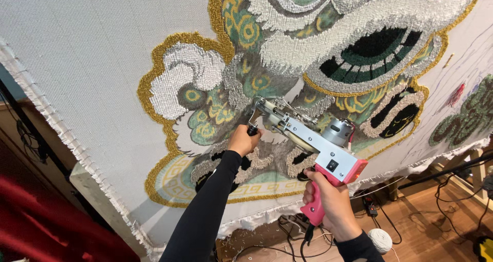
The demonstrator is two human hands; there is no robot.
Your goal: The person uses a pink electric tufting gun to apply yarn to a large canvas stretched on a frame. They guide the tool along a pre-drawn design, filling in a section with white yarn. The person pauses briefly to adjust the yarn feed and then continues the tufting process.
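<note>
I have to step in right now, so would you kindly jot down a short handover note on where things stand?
Left hand: closed on the front handle of the tufting gun.
Right hand: closed on the gun's pink rear grip, cord hanging below.
The gun's tip is against the stretched backing cloth, at a bare patch low in the design.
Done: gold outline, white, green and black fields of the tufted pattern.
Left: bare patches around the tip and the sketched area at right.
A ball of white yarn sits on the floor.
</note>
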